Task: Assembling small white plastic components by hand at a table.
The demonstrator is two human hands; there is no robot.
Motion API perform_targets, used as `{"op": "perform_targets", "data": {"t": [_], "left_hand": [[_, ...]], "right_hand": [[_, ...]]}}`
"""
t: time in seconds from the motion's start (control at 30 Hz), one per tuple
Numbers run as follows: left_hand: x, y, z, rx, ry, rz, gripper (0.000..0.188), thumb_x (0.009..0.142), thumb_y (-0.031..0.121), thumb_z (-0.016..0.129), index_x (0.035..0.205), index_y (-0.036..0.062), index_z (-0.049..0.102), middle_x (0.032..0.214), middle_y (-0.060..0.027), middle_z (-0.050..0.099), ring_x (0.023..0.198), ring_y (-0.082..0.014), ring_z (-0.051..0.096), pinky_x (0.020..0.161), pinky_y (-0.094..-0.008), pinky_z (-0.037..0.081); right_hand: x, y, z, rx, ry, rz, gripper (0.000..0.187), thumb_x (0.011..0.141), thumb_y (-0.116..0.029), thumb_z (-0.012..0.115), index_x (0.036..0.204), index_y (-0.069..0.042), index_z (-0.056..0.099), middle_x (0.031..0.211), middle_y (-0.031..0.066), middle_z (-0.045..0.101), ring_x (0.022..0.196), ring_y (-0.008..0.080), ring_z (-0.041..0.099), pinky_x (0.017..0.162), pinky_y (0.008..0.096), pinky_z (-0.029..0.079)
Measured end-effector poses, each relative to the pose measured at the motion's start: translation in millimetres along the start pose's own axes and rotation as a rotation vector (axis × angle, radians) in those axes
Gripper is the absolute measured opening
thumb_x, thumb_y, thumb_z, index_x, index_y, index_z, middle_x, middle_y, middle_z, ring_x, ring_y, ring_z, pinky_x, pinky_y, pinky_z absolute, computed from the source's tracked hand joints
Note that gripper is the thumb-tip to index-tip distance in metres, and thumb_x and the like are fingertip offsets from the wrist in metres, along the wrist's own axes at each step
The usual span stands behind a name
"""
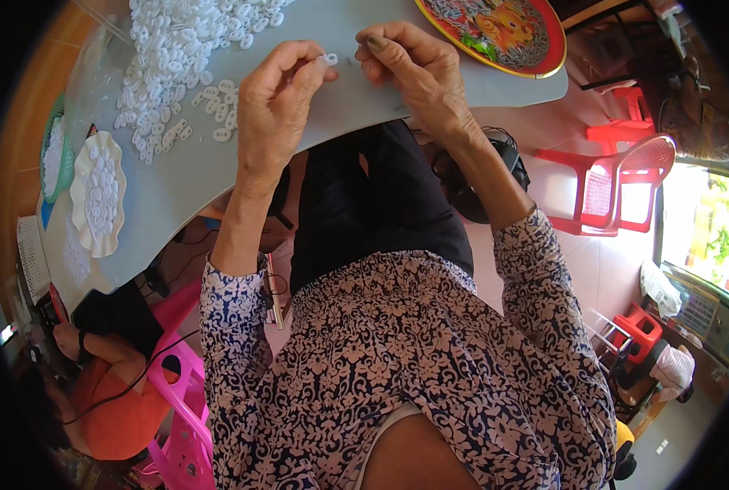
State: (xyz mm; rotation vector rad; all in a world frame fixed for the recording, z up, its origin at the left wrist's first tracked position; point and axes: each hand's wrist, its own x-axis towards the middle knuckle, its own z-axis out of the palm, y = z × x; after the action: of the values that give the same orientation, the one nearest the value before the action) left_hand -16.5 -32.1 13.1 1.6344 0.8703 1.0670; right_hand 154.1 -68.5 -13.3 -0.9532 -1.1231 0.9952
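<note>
Over the near edge of the grey table (344,114), my left hand (276,102) pinches a small white plastic piece (329,59) with a hole in it between thumb and fingertips. My right hand (417,75) is a little to the right, thumb pressed against curled fingers; anything in that pinch is too small to make out. Beside my left hand lie several loose white two-holed pieces (222,106). A large heap of the same pieces (186,41) spreads beyond them. Past my right hand, a round red and yellow tray (557,49) holds many small metal bits.
On the left stand a scalloped cream dish (117,220) of white pieces and a green basket (61,122). A person in orange (124,408) sits near a pink chair (186,392). Red chairs (601,184) stand at the right, with another person (673,367) lower down.
</note>
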Motion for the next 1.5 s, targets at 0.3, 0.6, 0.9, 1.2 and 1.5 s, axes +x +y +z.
{"op": "perform_targets", "data": {"t": [0.3, 0.6, 0.9, 1.2, 1.5], "left_hand": [[-72, 11, -5, -0.184, -0.093, -0.167, 0.011, 0.091, 0.006, 0.050, 0.094, -0.0009, 0.058, 0.081, -0.0045, 0.063, 0.076, -0.0092, 0.060, 0.070, -0.0216, 0.045], [-93, -10, 11, -0.393, -0.108, -0.268, 0.011, 0.090, 0.006, 0.053, 0.094, -0.0020, 0.059, 0.081, -0.0049, 0.063, 0.074, -0.0107, 0.061, 0.069, -0.0210, 0.047], [-94, -15, 18, -0.488, -0.109, -0.299, 0.012, 0.090, 0.008, 0.054, 0.094, -0.0023, 0.059, 0.081, -0.0061, 0.063, 0.075, -0.0111, 0.061, 0.070, -0.0213, 0.047], [-82, -7, 16, -0.305, -0.061, -0.194, 0.011, 0.090, 0.006, 0.055, 0.096, -0.0023, 0.058, 0.083, -0.0037, 0.060, 0.078, -0.0087, 0.059, 0.070, -0.0187, 0.045], [-71, -8, 20, -0.430, 0.009, -0.206, 0.011, 0.089, 0.007, 0.058, 0.094, -0.0031, 0.060, 0.083, -0.0047, 0.061, 0.072, -0.0087, 0.059, 0.067, -0.0192, 0.046]], "right_hand": [[-39, -30, -28, -0.694, -0.125, -0.141, 0.022, 0.074, -0.003, 0.066, 0.096, -0.004, 0.064, 0.085, 0.0078, 0.061, 0.071, 0.0213, 0.060, 0.066, 0.0309, 0.050], [-37, -19, -39, -0.986, -0.388, -0.486, 0.027, 0.070, -0.002, 0.067, 0.096, -0.002, 0.064, 0.093, 0.0106, 0.059, 0.081, 0.0265, 0.059, 0.069, 0.0341, 0.050], [-36, -5, -40, -1.000, -0.331, -0.632, 0.014, 0.072, -0.003, 0.064, 0.085, -0.003, 0.060, 0.087, 0.0089, 0.057, 0.077, 0.0262, 0.056, 0.069, 0.0342, 0.048], [-47, -39, -4, -0.443, -0.212, 0.189, 0.010, 0.082, -0.008, 0.066, 0.087, 0.001, 0.065, 0.073, 0.0048, 0.065, 0.065, 0.0075, 0.058, 0.058, 0.0227, 0.046], [-58, -18, 9, -0.070, -0.165, 0.184, 0.012, 0.087, -0.010, 0.063, 0.090, 0.001, 0.066, 0.073, 0.0017, 0.067, 0.064, 0.0034, 0.057, 0.051, 0.0175, 0.045]]}}
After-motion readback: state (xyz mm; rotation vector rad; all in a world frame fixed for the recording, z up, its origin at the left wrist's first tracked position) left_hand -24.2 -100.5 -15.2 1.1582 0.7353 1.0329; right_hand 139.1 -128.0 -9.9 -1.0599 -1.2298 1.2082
